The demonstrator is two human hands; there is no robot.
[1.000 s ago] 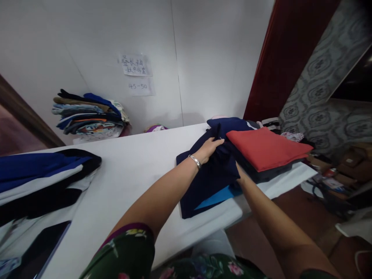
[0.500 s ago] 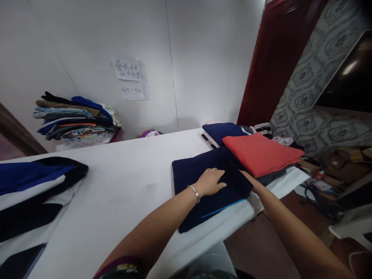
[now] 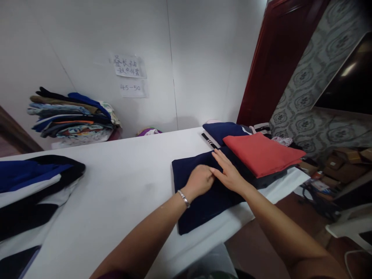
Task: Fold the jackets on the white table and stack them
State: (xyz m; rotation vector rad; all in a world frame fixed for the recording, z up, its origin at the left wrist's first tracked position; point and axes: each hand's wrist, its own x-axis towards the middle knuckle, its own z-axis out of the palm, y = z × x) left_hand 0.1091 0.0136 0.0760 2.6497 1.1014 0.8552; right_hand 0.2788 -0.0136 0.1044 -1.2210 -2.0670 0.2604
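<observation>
A folded navy garment [image 3: 192, 213] lies on the white table near its front edge. My left hand [image 3: 200, 180] rests on it with the fingers curled in; its fingertips are tucked out of sight, so what they hold, if anything, is hidden. Flat on the same navy cloth lies my right hand [image 3: 231, 174], fingers stretched out, its thumb touching the left hand. Just right of the garment sits a folded coral-red garment [image 3: 258, 153] on top of dark cloth. Behind it is a folded blue garment [image 3: 225, 131].
The white table [image 3: 130, 186] carries a heap of black, blue and white clothes [image 3: 35, 190] at left. A tall stack of folded clothes [image 3: 75, 116] stands beyond its far edge, by the wall. Cardboard boxes [image 3: 345, 161] and a white stool [image 3: 348, 224] are at right.
My right hand has come from the garment's right edge to lie flat on top. The right part of the navy cloth is folded down, hiding the light-blue strip. My left hand has shifted slightly left and curled.
</observation>
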